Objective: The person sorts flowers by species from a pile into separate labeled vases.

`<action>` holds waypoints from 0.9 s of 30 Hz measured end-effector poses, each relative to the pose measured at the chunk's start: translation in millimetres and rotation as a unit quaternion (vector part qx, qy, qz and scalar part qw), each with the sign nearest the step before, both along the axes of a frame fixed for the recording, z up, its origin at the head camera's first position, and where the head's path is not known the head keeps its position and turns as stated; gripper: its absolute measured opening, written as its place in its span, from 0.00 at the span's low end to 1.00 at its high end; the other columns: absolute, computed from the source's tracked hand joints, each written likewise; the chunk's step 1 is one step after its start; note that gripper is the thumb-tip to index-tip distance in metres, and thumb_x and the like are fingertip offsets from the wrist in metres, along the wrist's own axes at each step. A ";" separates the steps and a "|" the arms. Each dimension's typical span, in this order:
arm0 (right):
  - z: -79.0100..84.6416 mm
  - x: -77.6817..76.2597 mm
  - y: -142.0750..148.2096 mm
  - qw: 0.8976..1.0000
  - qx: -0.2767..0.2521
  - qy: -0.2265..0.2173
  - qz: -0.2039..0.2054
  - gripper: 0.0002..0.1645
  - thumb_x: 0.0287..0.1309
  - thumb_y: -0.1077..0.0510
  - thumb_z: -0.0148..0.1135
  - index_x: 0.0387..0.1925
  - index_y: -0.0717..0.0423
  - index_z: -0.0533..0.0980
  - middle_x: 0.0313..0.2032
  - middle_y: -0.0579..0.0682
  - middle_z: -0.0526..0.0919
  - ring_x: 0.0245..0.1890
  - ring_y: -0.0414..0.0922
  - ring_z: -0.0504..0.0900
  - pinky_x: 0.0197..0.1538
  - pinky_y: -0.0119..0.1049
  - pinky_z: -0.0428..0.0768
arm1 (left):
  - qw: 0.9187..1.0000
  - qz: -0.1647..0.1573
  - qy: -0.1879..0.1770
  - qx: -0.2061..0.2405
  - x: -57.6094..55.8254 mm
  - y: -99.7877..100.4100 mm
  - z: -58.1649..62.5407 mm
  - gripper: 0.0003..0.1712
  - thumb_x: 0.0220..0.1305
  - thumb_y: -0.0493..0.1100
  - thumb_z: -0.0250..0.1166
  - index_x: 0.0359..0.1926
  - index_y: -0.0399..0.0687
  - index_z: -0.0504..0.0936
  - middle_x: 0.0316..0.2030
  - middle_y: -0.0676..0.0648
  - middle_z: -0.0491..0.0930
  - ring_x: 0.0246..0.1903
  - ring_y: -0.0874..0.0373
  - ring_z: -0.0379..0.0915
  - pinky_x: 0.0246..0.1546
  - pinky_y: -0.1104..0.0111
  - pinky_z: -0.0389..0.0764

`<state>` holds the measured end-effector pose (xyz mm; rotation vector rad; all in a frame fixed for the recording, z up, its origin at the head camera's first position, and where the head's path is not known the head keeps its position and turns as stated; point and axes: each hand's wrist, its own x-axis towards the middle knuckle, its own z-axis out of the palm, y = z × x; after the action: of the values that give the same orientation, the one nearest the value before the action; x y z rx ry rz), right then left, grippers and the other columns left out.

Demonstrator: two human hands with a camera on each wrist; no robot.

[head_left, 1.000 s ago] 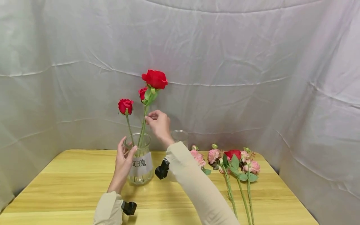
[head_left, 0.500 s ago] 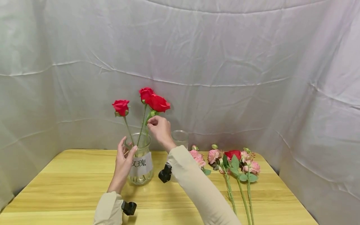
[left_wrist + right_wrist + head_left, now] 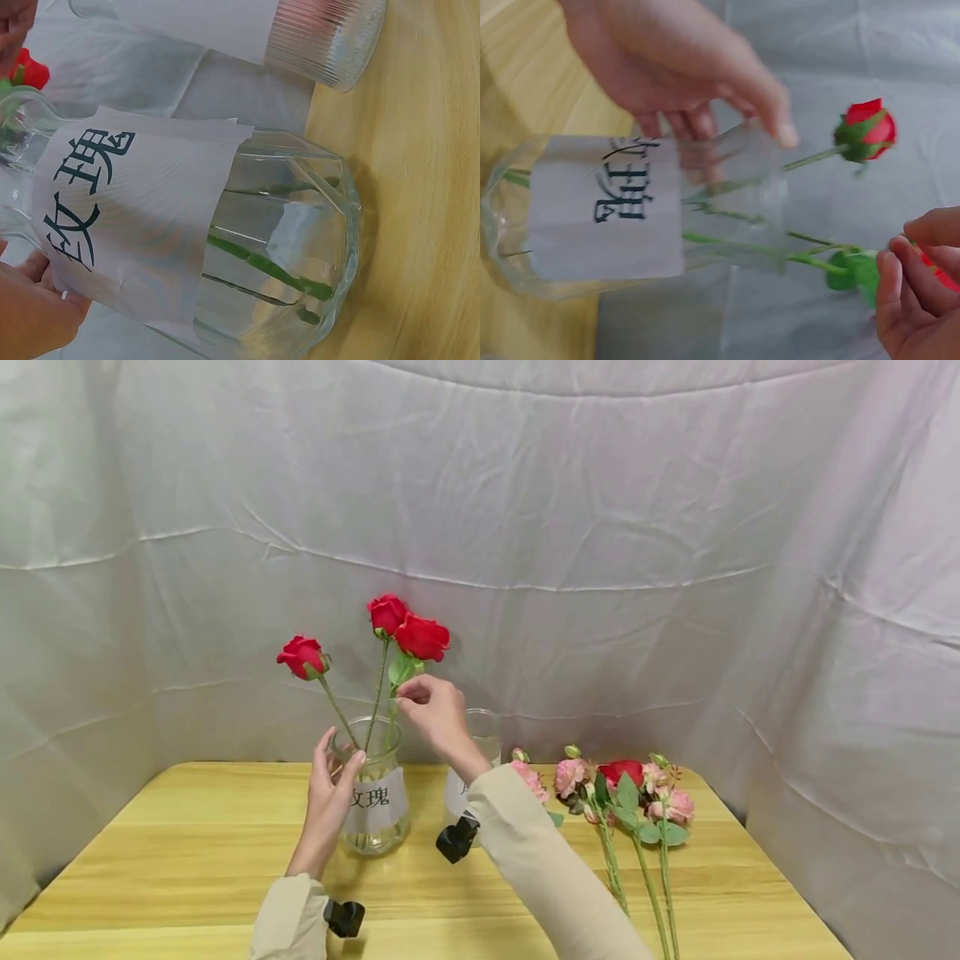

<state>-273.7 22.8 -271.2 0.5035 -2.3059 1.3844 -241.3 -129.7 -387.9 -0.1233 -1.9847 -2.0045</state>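
A clear glass vase (image 3: pixel 375 839) with a white paper label bearing Chinese characters stands upright on the table. My left hand (image 3: pixel 330 789) grips its neck from the left, thumb at the near side. Three red roses have their stems inside: one leans left (image 3: pixel 302 657), one stands in the middle (image 3: pixel 387 615), and a fuller rose (image 3: pixel 422 637) is at the right. Just below that fuller bloom, the fingertips of my right hand (image 3: pixel 435 710) pinch at its stem beside the green leaves (image 3: pixel 855 274). Stem ends (image 3: pixel 315 289) show near the vase's bottom.
Behind my right forearm stands a second labelled glass vase (image 3: pixel 482 722), partly hidden. Pink flowers (image 3: pixel 570 775) and another red rose (image 3: pixel 621 771) lie on the wooden table (image 3: pixel 187 843) at the right. Grey cloth (image 3: pixel 600 527) hangs behind.
The fuller rose has come down into the vase, lowered by my right hand, which then shifted slightly right and down. The left rose has tipped further left. My left hand stays on the vase.
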 end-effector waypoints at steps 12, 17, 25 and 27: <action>16.0 25.8 45.6 0.994 -0.064 -0.054 0.068 0.10 0.58 0.66 0.64 0.42 0.66 0.81 0.37 0.57 0.86 0.36 0.49 0.84 0.32 0.33 0.81 | 1.000 0.002 0.001 -0.009 -2.4 -0.8 -2.6 0.41 0.72 0.48 0.55 0.76 0.49 0.42 0.66 0.32 0.59 0.65 0.38 0.54 0.65 0.46 0.54; 10.6 34.5 68.6 0.993 -0.064 -0.049 0.088 0.10 0.59 0.66 0.64 0.42 0.67 0.81 0.37 0.58 0.85 0.35 0.49 0.83 0.34 0.36 0.82 | 1.000 0.001 0.002 -0.006 -1.0 -0.8 -1.8 0.41 0.72 0.47 0.54 0.76 0.50 0.41 0.66 0.33 0.59 0.65 0.39 0.53 0.66 0.46 0.54; -7.3 53.4 115.9 0.994 -0.050 -0.081 0.059 0.11 0.59 0.62 0.65 0.43 0.64 0.81 0.40 0.55 0.84 0.38 0.47 0.82 0.40 0.42 0.82 | 1.000 -0.003 0.000 0.004 0.3 0.7 -1.3 0.42 0.72 0.46 0.54 0.77 0.52 0.40 0.67 0.33 0.58 0.65 0.41 0.53 0.64 0.47 0.55; -12.9 57.8 128.3 0.993 -0.060 -0.085 0.052 0.12 0.60 0.62 0.65 0.44 0.65 0.81 0.41 0.57 0.84 0.38 0.47 0.82 0.40 0.41 0.82 | 1.000 -0.001 0.000 0.003 -0.2 0.0 -2.0 0.42 0.72 0.45 0.54 0.77 0.51 0.40 0.67 0.33 0.58 0.65 0.41 0.53 0.64 0.46 0.55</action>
<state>-215.9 151.1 -284.1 0.4910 -2.3387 1.6639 -241.5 -129.8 -390.0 -0.1246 -1.9787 -2.0126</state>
